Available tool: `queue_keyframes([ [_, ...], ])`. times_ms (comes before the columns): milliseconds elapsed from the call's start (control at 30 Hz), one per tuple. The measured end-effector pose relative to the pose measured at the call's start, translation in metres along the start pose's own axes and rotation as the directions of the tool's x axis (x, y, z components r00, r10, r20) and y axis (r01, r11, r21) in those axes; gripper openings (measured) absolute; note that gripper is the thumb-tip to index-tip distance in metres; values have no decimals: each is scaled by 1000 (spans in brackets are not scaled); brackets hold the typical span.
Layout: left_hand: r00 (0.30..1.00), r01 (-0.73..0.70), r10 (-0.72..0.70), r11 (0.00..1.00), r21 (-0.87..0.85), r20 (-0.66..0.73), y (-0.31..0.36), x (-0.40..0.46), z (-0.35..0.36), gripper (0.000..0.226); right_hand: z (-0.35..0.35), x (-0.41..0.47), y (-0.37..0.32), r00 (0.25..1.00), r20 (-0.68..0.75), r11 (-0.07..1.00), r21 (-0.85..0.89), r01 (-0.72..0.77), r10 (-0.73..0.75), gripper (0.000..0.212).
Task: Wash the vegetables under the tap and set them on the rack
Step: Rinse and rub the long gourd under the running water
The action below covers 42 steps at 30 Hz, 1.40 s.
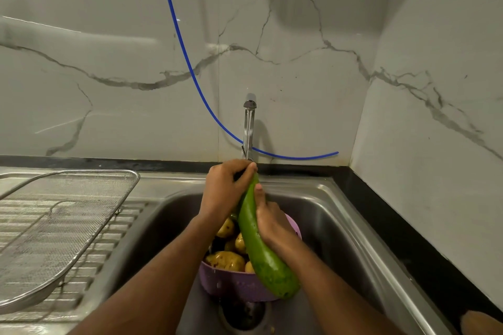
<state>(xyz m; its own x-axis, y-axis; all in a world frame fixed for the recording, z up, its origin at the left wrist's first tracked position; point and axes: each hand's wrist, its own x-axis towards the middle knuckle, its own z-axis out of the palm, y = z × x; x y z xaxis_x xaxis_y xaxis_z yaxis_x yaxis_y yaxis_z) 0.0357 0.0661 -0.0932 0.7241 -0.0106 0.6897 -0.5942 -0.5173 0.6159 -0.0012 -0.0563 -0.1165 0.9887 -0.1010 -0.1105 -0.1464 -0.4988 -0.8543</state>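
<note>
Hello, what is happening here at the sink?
A person is washing a long green gourd under the running tap. The left hand grips its top end and the right hand grips its middle. Potatoes wait in a purple colander in the sink. The mesh rack on the left holds nothing yet.
</note>
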Motion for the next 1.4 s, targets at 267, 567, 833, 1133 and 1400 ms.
queue_keyframes([
  [267, 999, 48, -48, 989, 143, -5, 4, -5, 6, 29, 5, 4, 0, 1000, 8, 1000, -25, -11, 11, 104],
  [567, 995, 17, 17, 945, 326, -102, -2, -5, 4, 37, 7, -2, -4, 1000, -18, 999, -54, 2, -3, 106],
  [833, 993, 38, -18, 984, 173, -115, 1, -2, 1, 24, -7, -14, -7, 998, -52, 987, -160, 22, -30, 88],
  [1133, 974, 82, -100, 992, -94, -203, 6, -6, 5, 10, 0, -11, -10, 998, -35, 997, -55, 49, -51, 93],
  [1400, 666, 677, -502, 95, -730, 552, 18, 8, -4, 28, -6, -10, -13, 994, -3, 994, 13, 110, -110, 101],
])
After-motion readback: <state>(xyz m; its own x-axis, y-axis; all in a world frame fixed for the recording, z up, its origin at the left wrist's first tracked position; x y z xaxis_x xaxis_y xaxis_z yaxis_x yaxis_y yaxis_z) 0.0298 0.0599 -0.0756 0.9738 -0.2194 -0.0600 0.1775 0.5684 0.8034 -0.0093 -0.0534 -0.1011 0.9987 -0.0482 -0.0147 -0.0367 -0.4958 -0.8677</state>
